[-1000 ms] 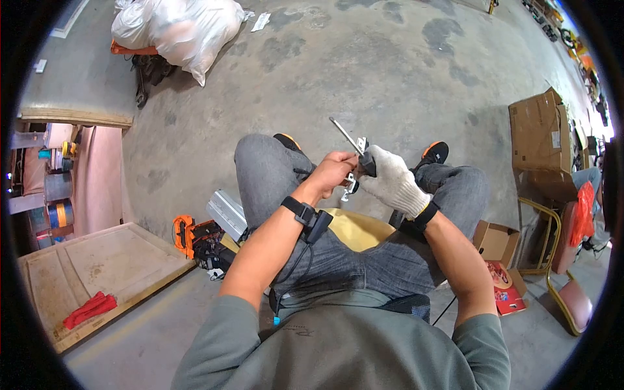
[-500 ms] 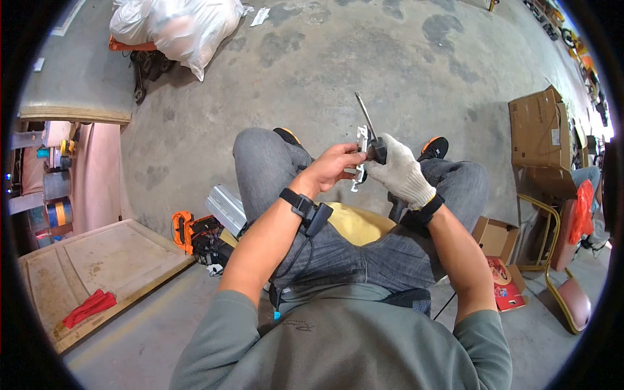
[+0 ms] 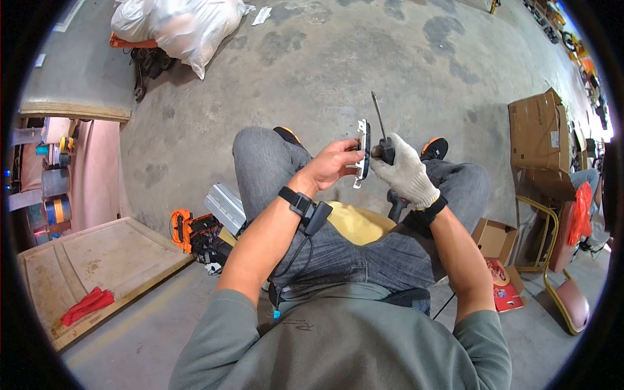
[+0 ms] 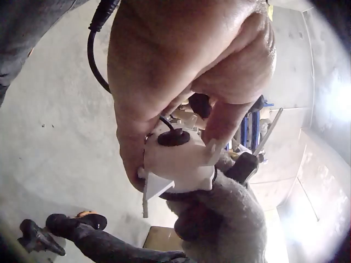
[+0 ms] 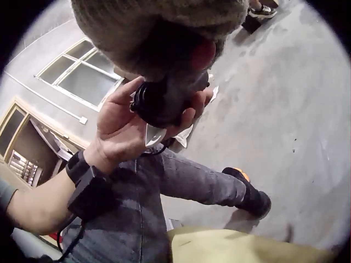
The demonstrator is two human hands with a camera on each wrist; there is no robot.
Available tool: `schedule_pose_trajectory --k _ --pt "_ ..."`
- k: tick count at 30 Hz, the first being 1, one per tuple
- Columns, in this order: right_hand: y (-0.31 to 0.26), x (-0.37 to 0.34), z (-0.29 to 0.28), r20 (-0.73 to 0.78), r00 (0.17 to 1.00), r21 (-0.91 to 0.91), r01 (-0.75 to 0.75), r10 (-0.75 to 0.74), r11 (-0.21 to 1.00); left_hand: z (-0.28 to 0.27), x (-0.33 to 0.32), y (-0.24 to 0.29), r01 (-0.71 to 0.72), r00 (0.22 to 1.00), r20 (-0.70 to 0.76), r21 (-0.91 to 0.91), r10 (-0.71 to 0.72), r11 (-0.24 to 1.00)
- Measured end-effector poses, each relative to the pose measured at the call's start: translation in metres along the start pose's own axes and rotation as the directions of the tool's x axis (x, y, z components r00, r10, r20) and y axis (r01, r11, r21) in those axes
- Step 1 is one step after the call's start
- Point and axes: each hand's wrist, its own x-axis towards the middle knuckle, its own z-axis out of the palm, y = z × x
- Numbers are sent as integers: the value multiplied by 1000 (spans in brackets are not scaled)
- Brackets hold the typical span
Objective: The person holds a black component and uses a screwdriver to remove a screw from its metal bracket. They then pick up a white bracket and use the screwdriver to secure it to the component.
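Observation:
My bare left hand [image 3: 328, 166] pinches a white plastic part with a black side [image 3: 362, 156], held upright above my knees. Up close in the left wrist view, this part is a rounded white housing [image 4: 184, 159] with projecting tabs and a black grommet [image 4: 174, 137] where a dark cable enters. My right hand [image 3: 408, 174], in a pale knit glove, grips a screwdriver [image 3: 379, 117] by its dark handle, the shaft pointing up and away from me. The gloved fingers are right beside the black side of the housing. In the right wrist view that black side [image 5: 156, 104] faces the glove.
Between my legs are a yellow surface [image 3: 357, 224] and a dark tool handle [image 3: 396, 203]. To the left lie a silver metal box [image 3: 225, 209], an orange-and-black item [image 3: 183, 231] and a wooden panel [image 3: 143, 250]. Cardboard boxes [image 3: 536, 133] and a chair [image 3: 552, 273] stand right.
The white part has been turned upright, its black side now facing right. The screwdriver has swung from leaning left to nearly straight ahead, and the gloved hand has shifted slightly right.

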Motion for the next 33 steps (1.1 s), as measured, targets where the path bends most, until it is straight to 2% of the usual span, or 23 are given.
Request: schedule_pose_trajectory --k 3,8,11,18,20,27,29,33 --pt "3 -1 3 -26 1000 21 10 -10 1000 3 -1 1 -12 1000 -16 -14 12 1000" --pt "-1 -3 5 -49 982 -182 169 -181 969 5 1 1 -15 999 -48 -6 15 1000" --pt "-2 -3 8 -28 970 -212 230 -241 950 6 -2 2 7 997 -73 24 -6 1000" --pt "-7 -5 7 61 975 -270 224 -215 937 -3 0 -7 36 999 -22 73 -35 997" --pt "-9 -4 6 71 985 -266 172 -159 948 -4 0 -6 49 999 -22 85 -47 995" --pt "-8 -4 9 -12 993 -193 116 -120 974 3 -1 -7 15 1000 -17 61 -14 998" --pt "-8 -3 9 -20 999 -153 27 -31 988 10 -1 -8 -27 994 -106 58 33 998" --pt "-6 -3 11 -28 994 -215 95 -103 972 11 1 -8 -41 988 -148 100 55 994"
